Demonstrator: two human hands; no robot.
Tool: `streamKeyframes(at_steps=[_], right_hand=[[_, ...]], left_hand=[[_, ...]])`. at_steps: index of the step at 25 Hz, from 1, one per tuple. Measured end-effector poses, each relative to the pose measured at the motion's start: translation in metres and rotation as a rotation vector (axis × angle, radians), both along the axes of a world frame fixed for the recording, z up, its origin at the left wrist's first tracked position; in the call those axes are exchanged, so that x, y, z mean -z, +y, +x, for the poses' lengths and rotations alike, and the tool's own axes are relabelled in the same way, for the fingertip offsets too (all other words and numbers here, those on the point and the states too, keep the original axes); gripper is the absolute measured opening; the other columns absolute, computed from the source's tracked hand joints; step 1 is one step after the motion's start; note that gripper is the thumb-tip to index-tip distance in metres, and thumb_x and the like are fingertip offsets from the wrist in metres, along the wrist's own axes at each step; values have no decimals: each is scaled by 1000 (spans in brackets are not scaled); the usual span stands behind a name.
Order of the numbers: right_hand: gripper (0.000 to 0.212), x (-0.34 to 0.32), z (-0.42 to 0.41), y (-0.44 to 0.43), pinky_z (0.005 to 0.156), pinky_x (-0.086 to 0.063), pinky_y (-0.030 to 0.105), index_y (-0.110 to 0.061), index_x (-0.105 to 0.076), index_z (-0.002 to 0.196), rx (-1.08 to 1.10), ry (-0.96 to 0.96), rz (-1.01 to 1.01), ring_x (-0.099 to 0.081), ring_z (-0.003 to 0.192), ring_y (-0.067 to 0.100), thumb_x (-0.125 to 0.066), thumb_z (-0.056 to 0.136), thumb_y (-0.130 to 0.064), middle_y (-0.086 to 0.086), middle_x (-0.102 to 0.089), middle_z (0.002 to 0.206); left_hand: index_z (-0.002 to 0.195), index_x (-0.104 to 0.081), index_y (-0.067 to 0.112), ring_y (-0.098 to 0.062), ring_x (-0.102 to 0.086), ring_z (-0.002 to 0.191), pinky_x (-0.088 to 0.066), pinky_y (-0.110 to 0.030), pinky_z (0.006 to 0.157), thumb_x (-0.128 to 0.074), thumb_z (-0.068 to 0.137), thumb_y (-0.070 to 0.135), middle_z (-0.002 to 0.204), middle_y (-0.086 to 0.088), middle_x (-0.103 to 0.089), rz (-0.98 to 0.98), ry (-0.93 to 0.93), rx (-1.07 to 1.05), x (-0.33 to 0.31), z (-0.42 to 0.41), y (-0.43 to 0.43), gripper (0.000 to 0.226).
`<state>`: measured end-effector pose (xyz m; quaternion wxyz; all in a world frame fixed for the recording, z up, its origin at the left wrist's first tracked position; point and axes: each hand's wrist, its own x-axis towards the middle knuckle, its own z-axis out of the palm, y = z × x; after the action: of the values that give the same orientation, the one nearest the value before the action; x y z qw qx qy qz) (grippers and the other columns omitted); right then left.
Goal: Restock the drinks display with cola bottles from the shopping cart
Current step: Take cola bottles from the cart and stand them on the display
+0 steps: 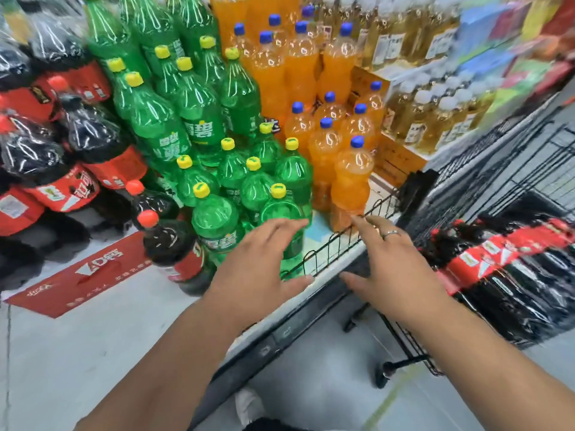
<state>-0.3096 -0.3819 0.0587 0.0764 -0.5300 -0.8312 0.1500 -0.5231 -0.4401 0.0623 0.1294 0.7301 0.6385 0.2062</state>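
Note:
A shrink-wrapped pack of cola bottles (510, 269) with red labels lies in the black wire shopping cart (497, 169) at the right. Two loose cola bottles (174, 244) with red caps stand at the front of the drinks display, left of the green bottles. More wrapped cola packs (46, 157) are stacked at the far left. My left hand (258, 269) hovers open, fingers spread, in front of the green bottles and holds nothing. My right hand (389, 262), with a ring, is open above the display's low wire fence (336, 244), empty, left of the cart's pack.
Green soda bottles (199, 126) with yellow caps fill the display's middle. Orange soda bottles (339, 144) with blue caps stand to their right. Yellow drink bottles (413, 119) line the shelf behind. A red floor sign (84, 275) lies at the left. Grey floor (77, 353) stretches below.

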Motion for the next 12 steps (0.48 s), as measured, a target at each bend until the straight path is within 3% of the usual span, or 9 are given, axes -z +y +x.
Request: streamKeyframes(at_steps=[7,12], right_hand=[[94,20,113,-12,116,-29,35,-25,-15,156,264,16,-60,-26,143,27,-68,83,-52,6,-22,159],[90,36,161,-11,113,-31,35,-27,-18,155,442,40,-89,-28,141,27,-68,84,-48,3,-23,158]], left_hand=[[150,-44,26,-19,-47,132,-22,-13,105,-82,81,41,146,2,-50,-19,-19,228,14,105,44,81],[150,-45,26,-12,-43,132,-25,-15,108,-81,82,43,146,1,-50,-54,-62,354,31,159,81,79]])
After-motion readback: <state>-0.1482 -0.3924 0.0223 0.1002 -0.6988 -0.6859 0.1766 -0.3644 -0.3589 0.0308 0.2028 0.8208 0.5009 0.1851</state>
